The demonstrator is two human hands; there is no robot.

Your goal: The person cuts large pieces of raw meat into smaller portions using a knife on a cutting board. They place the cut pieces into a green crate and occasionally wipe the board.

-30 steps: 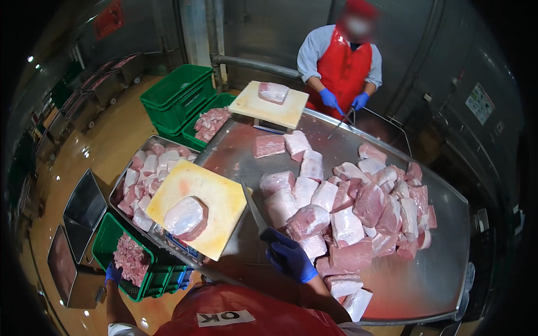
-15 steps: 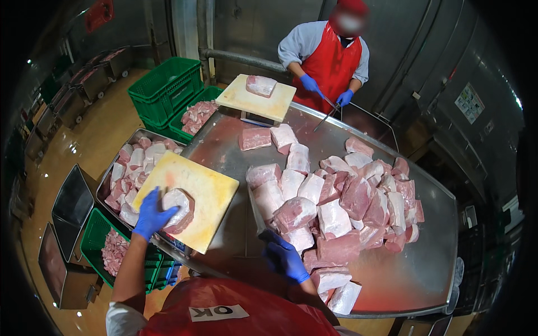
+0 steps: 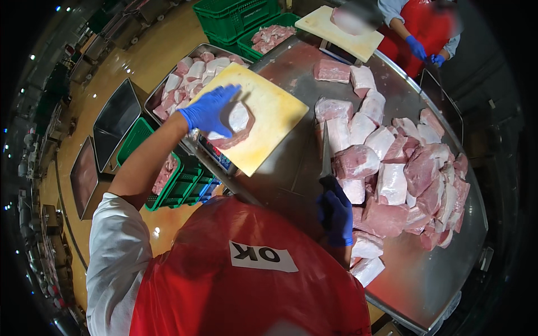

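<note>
Meat slab (image 3: 238, 126) on yellow board (image 3: 269, 120): soft, slick, prob heavy; left hand (image 3: 210, 111) flat on it, open. Right hand (image 3: 336, 215) closed on knife (image 3: 325, 154).

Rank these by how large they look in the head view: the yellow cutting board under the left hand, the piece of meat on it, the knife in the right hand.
1. Yellow cutting board, clearly largest.
2. Piece of meat, partly hidden under the left hand.
3. Knife in the right hand: longer than the meat but far thinner, so this ranking is unsure.
</note>
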